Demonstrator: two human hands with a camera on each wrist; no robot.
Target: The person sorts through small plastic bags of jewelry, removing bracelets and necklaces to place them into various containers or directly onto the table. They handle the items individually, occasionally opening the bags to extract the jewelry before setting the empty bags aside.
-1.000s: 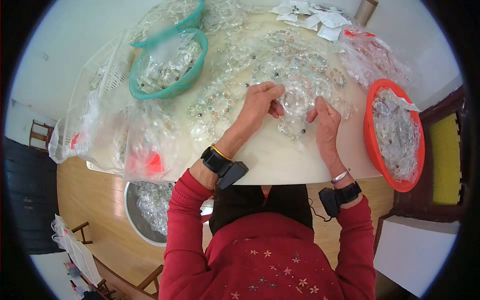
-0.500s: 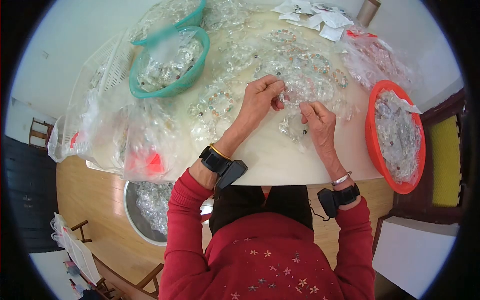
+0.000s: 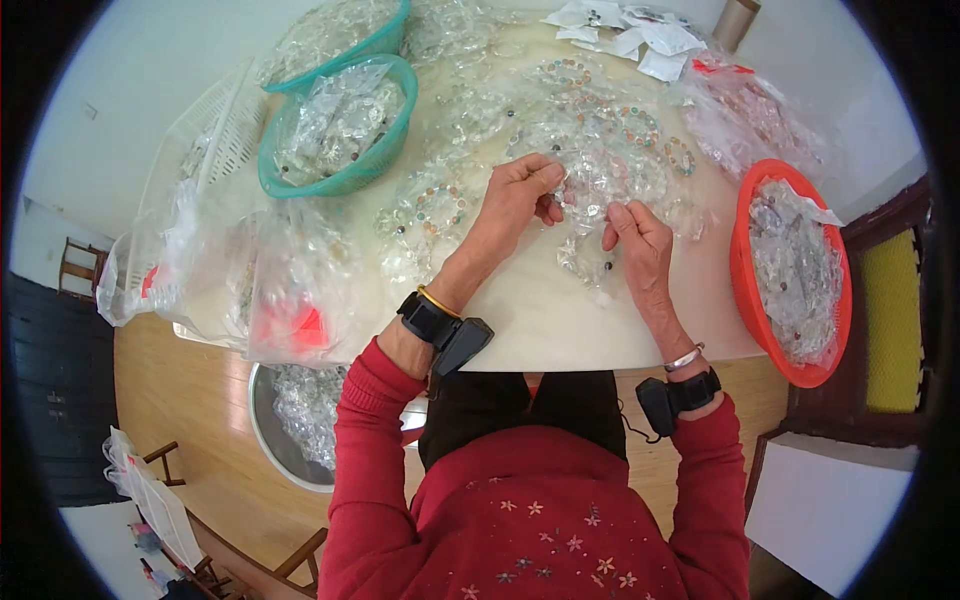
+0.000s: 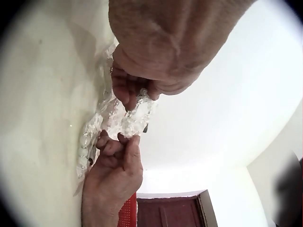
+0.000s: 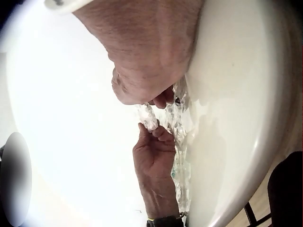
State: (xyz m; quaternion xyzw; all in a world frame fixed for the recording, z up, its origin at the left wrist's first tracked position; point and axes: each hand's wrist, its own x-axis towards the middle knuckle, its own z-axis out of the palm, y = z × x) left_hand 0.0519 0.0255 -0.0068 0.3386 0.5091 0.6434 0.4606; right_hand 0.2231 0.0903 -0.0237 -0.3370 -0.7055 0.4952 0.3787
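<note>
Between the two hands is a small clear plastic packet (image 4: 137,117), its contents blurred by glare. My left hand (image 3: 522,200) pinches one end with thumb and fingers. Its other end is pinched by my right hand (image 3: 645,248), thumb against the fingertips, seen in the left wrist view. Below and beyond the hands, clear packets (image 3: 620,165) lie heaped on the cream table (image 3: 545,320), some with beaded bracelets inside. Close by the right fingers, another packet (image 3: 582,258) with a dark bead lies on the table. An orange-and-green beaded bracelet (image 3: 437,208) lies left of the left hand.
Green baskets (image 3: 385,150) of packets stand back left; a red basket (image 3: 745,260) sits at the right edge. Large plastic bags (image 3: 290,290) cover the left side. White packets (image 3: 660,45) and a cardboard tube (image 3: 735,25) lie at the back. A metal basin (image 3: 275,440) stands below.
My right hand has moved left, nearer the left hand, and its thumb and fingers have come together on the packet. My left hand has barely moved.
</note>
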